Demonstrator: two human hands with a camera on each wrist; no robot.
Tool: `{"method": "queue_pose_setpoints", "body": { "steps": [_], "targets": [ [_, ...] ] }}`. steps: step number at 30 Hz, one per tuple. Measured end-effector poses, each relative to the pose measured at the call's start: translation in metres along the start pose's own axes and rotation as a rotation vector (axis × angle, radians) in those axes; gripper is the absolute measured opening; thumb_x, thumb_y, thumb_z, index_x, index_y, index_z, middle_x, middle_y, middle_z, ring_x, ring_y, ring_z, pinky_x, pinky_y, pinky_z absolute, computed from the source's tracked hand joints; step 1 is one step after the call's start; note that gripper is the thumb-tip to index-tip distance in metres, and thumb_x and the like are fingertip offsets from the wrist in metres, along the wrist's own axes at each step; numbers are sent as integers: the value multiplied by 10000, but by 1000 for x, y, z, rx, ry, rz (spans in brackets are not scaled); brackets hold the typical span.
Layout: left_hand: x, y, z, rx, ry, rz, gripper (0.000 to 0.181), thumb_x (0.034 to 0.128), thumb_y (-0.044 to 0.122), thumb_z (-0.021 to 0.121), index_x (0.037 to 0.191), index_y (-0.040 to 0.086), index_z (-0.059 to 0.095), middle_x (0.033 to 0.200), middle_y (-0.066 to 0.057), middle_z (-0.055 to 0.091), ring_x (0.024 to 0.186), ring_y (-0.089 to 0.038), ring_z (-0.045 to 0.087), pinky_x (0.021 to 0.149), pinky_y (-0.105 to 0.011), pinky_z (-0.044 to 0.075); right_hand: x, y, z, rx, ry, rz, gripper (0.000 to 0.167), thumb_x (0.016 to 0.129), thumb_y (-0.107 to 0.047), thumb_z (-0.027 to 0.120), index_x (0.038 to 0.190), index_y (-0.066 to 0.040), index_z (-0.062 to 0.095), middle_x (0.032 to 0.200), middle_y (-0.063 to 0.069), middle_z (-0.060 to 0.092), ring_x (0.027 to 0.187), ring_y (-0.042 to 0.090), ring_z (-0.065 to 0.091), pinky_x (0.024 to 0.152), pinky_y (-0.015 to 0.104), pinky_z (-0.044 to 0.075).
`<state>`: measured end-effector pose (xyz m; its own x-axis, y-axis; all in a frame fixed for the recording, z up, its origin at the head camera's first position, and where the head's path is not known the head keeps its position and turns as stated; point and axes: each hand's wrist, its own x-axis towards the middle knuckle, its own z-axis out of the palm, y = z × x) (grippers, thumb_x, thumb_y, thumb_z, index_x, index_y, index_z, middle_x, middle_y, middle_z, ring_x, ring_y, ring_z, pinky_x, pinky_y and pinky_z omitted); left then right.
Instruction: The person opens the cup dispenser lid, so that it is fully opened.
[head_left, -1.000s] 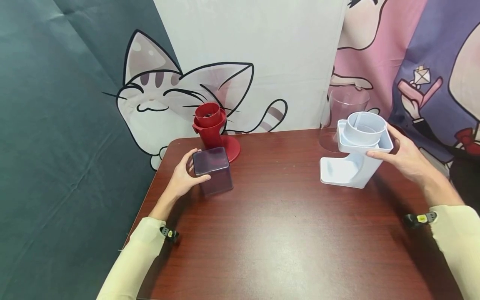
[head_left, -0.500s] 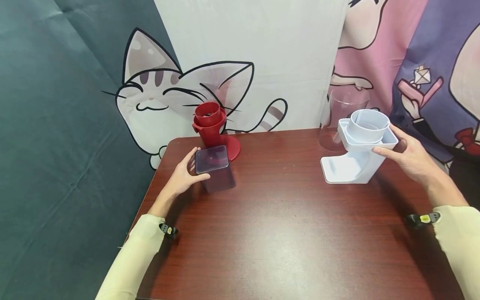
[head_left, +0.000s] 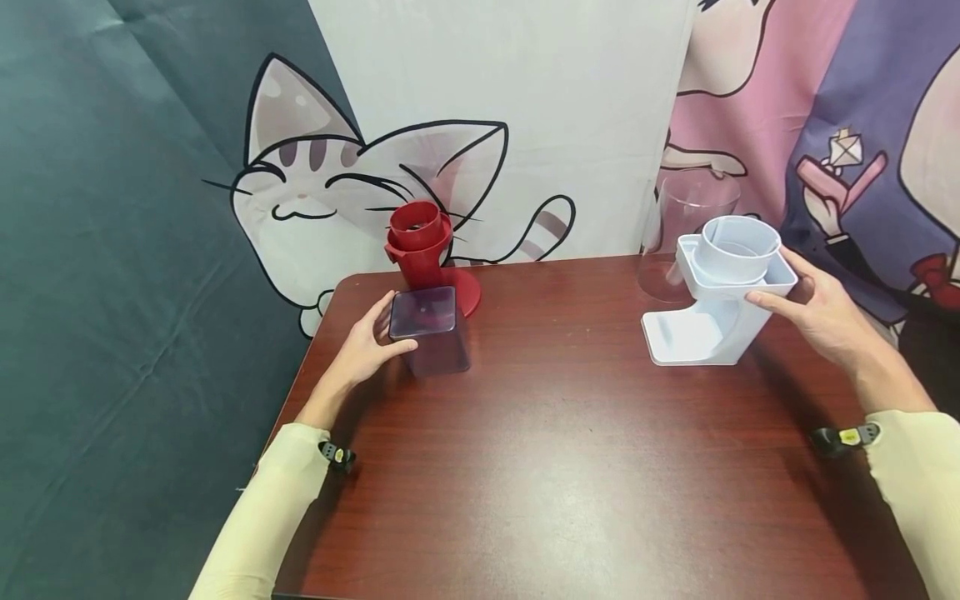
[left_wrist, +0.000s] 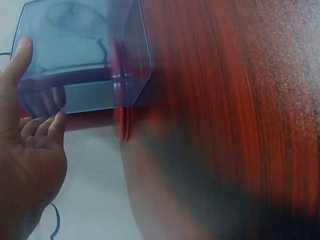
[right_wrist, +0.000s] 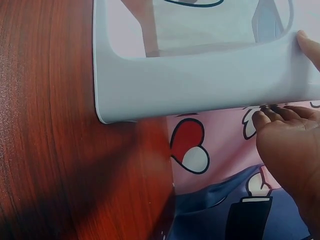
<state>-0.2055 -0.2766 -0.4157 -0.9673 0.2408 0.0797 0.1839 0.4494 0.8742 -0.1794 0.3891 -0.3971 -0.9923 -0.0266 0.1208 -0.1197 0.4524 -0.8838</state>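
Observation:
My left hand [head_left: 366, 343] holds a transparent, smoky square plastic box [head_left: 424, 313] at the table's left side, thumb on the near face and fingers on the far one. In the left wrist view the box [left_wrist: 75, 55] is at the tabletop, its flat closed end facing up in the head view. At the right, my right hand [head_left: 825, 312] grips the upper part of a white plastic dispenser stand [head_left: 735, 325], which has a round collar on top and a flat foot. The right wrist view shows the thumb and fingers on either side of the stand [right_wrist: 200, 82].
Close behind the box stands a red dispenser stand [head_left: 422, 262] with a round base. A clear cylinder [head_left: 686, 221] is upright behind the white stand. Printed cloth walls [head_left: 525, 75] border the back and left of the brown wooden table [head_left: 555, 433].
The white stand has shifted slightly right and levelled, its foot now flat on the table. The smoky box has moved slightly away from me, towards the red stand, and straightened.

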Motion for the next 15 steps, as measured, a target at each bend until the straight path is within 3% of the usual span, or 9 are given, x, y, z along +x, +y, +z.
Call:
{"method": "queue_pose_setpoints", "body": {
  "steps": [3,9,15],
  "targets": [
    [-5,17,1,15,5,-11,966,933,104,835,1684,44,229,1697,-214,318,1560,-355,339,1229,-480,323,1,0,1,8,6,-7,845,1028,-119,705,1700,-334,239,1452,-213,511,1231,-73,492,982,36,374],
    [-5,18,1,35,18,-15,938,944,116,825,1672,12,244,1681,-228,342,1545,-368,365,1221,-487,342,0,-1,2,22,3,-16,839,1031,-103,695,1703,-316,239,1450,-208,516,1230,-66,497,994,40,376],
    [5,-10,2,44,35,-4,948,947,126,824,1681,34,232,1687,-210,339,1542,-364,372,1223,-492,341,0,-2,3,38,11,-31,841,1025,-81,697,1704,-291,247,1408,-222,538,1184,-87,521,959,51,407]
  ]
}}
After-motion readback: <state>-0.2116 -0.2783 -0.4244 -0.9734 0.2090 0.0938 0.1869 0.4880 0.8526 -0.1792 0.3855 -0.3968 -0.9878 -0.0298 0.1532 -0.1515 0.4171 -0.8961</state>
